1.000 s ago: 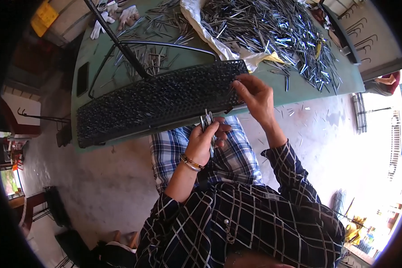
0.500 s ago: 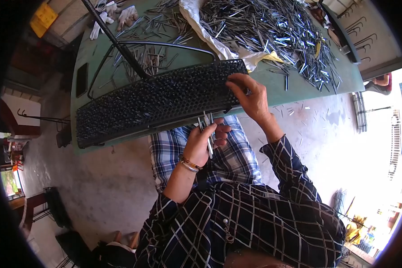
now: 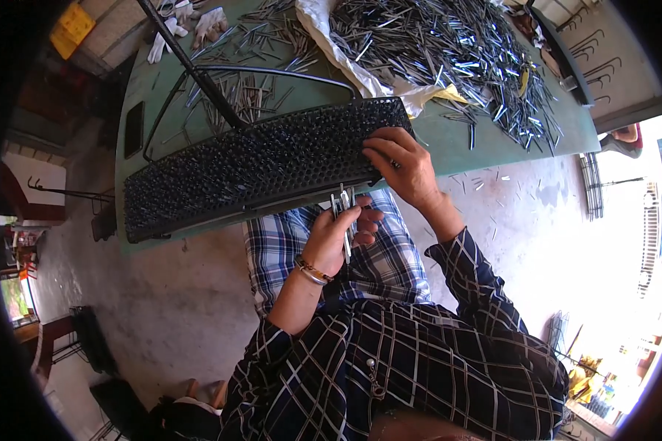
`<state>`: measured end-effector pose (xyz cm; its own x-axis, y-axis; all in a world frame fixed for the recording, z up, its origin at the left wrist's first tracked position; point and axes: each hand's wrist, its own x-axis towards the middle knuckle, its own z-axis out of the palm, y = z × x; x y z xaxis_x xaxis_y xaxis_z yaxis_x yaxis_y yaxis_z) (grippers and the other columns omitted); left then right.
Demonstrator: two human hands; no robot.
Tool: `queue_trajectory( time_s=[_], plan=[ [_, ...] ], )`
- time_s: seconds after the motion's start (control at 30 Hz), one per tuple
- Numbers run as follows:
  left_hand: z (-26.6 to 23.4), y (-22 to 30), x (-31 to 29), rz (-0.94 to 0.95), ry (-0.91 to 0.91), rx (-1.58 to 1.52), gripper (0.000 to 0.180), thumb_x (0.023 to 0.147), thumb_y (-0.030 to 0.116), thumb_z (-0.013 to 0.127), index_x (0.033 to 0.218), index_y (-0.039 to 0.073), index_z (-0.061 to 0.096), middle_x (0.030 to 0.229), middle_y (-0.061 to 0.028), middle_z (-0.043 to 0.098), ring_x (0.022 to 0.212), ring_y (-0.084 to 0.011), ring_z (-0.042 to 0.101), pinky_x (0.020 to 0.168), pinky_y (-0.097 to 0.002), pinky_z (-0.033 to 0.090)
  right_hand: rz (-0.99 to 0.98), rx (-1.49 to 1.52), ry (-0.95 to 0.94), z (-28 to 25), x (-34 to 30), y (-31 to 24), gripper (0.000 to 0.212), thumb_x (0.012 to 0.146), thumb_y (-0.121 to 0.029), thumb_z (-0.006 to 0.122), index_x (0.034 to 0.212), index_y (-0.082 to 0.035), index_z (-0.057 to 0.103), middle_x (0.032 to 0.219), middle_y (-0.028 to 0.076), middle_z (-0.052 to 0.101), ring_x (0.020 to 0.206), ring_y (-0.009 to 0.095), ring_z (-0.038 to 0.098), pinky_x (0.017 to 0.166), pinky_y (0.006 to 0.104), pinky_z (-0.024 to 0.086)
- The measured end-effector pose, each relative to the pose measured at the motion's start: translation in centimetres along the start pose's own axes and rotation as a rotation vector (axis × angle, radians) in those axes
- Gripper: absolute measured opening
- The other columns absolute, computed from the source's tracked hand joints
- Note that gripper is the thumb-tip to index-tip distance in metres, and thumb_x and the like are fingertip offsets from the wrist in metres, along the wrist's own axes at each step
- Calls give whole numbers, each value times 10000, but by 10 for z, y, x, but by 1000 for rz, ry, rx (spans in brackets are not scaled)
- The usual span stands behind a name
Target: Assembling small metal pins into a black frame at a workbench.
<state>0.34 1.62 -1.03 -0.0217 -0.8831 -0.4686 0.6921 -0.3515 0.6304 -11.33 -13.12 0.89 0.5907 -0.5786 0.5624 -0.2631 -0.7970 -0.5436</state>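
A long black rack [image 3: 257, 165] with a honeycomb of holes lies slantwise along the table's near edge. Dark strip ends fill most of its holes; toward the right, many near-side holes look unfilled. Just below its near edge, my left hand [image 3: 325, 239] grips a small bunch of thin metal strips [image 3: 347, 235], their upper ends poking past the thumb. My right hand [image 3: 413, 173] is over the rack's right end, thumb and fingers pinched close to the holes. Whatever sits between those fingertips is too small or hidden to make out.
A heap of loose metal strips [image 3: 449, 55] covers a pale sheet [image 3: 324, 33] on the green table [image 3: 485, 143]. Work gloves [image 3: 210, 28] and a dark flat phone-like object [image 3: 134, 130] lie on the left. A black bar [image 3: 198, 73] rises behind the rack.
My right hand has shifted slightly left and toward me over the rack's holes. My left hand keeps its grip on the strips, nearly in place.
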Motion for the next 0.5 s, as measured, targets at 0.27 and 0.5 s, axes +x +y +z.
queue_trajectory(
  time_s=[0.27, 0.5],
  plan=[
    [1, -3, 1, -8, -65, 6, 292, 948, 212, 462, 1178, 55, 550, 979, -104, 655, 815, -132, 627, 659, -260, 517, 83, -10, 12, 2, -5, -2, 151, 761, -46, 685, 911, -27, 678, 950, 102, 615, 828, 255, 625, 702, 334, 513],
    [0, 2, 2, 41, -137, -58, 296, 957, 217, 450, 1181, 43, 534, 1010, -113, 645, 869, -160, 636, 686, -288, 541, 256, 262, -137, -9, -9, -24, 128, 796, -94, 687, 884, -1, 676, 880, 88, 620, 749, 168, 596, 635, 273, 472]
  ],
)
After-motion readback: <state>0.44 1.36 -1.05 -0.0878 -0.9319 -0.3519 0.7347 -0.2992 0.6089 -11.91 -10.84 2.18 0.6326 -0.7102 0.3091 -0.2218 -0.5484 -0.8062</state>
